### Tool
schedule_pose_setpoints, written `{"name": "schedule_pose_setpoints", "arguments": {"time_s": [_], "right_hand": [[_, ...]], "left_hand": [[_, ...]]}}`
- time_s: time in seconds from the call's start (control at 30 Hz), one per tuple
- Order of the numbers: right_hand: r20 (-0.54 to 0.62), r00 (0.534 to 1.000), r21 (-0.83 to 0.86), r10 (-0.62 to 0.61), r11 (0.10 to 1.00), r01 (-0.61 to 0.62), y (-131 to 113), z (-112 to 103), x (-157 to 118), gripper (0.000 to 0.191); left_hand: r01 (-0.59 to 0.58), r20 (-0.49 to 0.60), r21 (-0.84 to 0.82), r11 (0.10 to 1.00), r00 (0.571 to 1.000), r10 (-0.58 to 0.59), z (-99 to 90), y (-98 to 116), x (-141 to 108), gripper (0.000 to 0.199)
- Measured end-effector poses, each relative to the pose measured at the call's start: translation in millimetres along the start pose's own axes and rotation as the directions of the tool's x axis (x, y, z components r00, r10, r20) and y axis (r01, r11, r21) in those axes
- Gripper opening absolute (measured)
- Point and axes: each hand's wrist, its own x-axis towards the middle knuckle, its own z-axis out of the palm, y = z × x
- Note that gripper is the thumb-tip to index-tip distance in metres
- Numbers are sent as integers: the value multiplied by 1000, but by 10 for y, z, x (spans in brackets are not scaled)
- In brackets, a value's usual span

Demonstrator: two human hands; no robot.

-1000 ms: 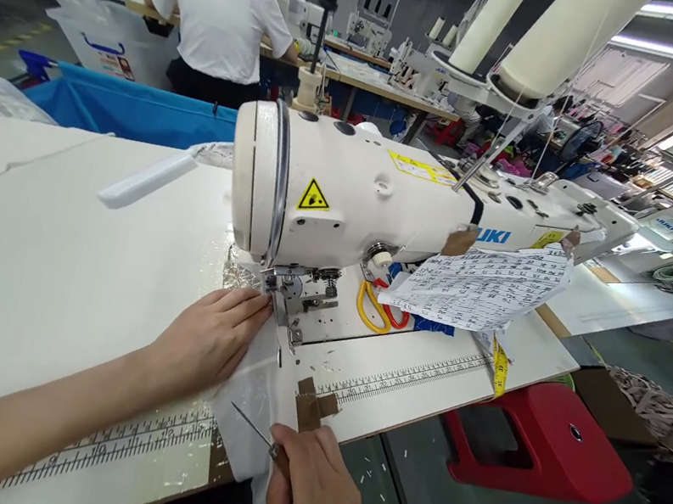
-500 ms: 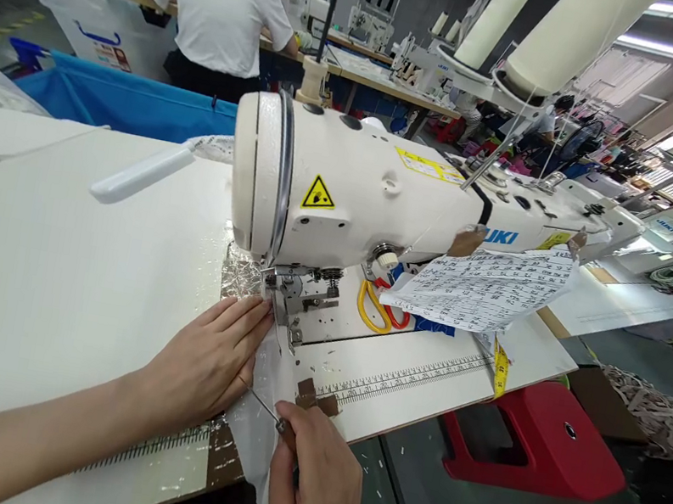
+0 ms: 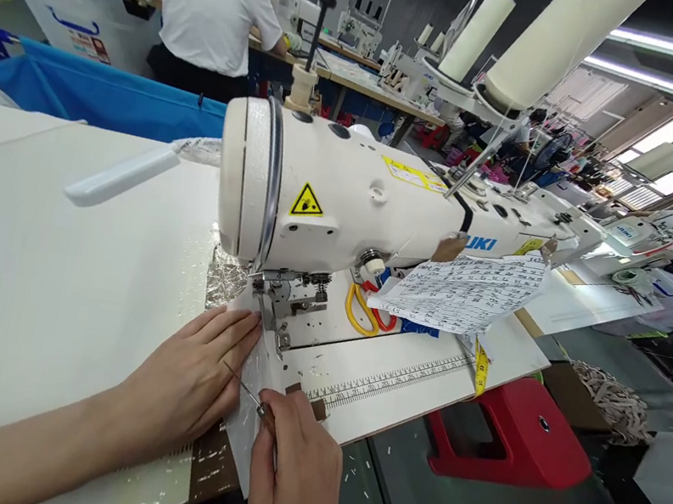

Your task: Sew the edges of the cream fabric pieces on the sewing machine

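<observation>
My left hand (image 3: 191,370) lies flat, fingers extended together, on a strip of thin white fabric (image 3: 242,434) just in front of the sewing machine's presser foot (image 3: 266,305). Its fingertips come close to the metal guide by the foot. In my right hand (image 3: 297,469) is an awl (image 3: 245,389), pinched by its brown handle between thumb and fingers. The awl's thin shaft points up and left, its tip appearing in front of the back of my left hand; whether it touches cannot be told. The white sewing machine (image 3: 346,193) stands over the work, its needle hard to make out.
Yellow-handled scissors (image 3: 358,312) and a handwritten paper sheet (image 3: 464,295) are right of the needle area. A yellow tape measure (image 3: 479,369) hangs at the table edge, above a red stool (image 3: 525,438). A person in a white shirt (image 3: 206,7) sits beyond a blue cloth bin (image 3: 105,91).
The view has shifted slightly. The awl's tip has moved from beside my left thumb to over the back of that hand. Less of the fabric strip hangs toward me.
</observation>
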Motion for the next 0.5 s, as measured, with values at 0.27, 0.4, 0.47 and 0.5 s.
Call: {"name": "schedule_pose_setpoints", "arguments": {"time_s": [0.27,0.4,0.47,0.5], "right_hand": [[9,1000,-68,21,997,-20,-6,48,121,33],[24,999,-81,23,996,-21,-1,93,185,33],[11,1000,-87,18,996,-17,0,123,227,33],[2,1000,-88,18,996,-18,0,138,249,34]], "left_hand": [[13,16,-23,1000,1000,-13,100,-122,-18,46],[58,18,24,998,998,-58,57,-158,34,45],[77,25,50,996,997,-78,30,-175,73,44],[76,29,58,995,997,-78,23,-189,90,43]]}}
